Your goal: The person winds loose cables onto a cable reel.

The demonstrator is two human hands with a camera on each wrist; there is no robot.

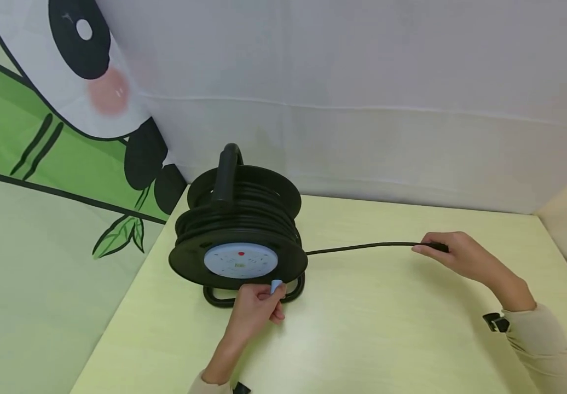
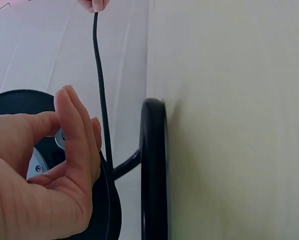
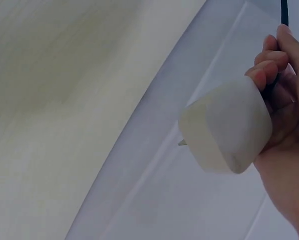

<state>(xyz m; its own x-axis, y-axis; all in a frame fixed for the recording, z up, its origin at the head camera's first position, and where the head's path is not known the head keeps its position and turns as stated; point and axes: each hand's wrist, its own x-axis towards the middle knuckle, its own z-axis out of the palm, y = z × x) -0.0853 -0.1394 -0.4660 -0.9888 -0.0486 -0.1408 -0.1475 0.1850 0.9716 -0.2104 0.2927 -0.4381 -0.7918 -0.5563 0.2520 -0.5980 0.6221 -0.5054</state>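
Observation:
A black cable reel (image 1: 239,235) stands on the table's left side, with black cable wound on its drum and a pale round socket panel (image 1: 241,260) facing front. My left hand (image 1: 254,309) pinches a small pale knob (image 1: 276,285) at the reel's front rim between thumb and finger. From the reel's right side the cable (image 1: 362,245) runs nearly straight to my right hand (image 1: 461,257), whose fingers and thumb grip it near its end. In the right wrist view a white plug (image 3: 229,130) sits beside that hand, one metal pin showing.
The reel has a black carrying handle (image 1: 225,178) on top and a tubular black stand (image 1: 219,301) below. A pale wooden table (image 1: 362,328) lies under everything. White cloth (image 1: 362,137) hangs behind it, and a cartoon-printed sheet (image 1: 42,246) is at the left.

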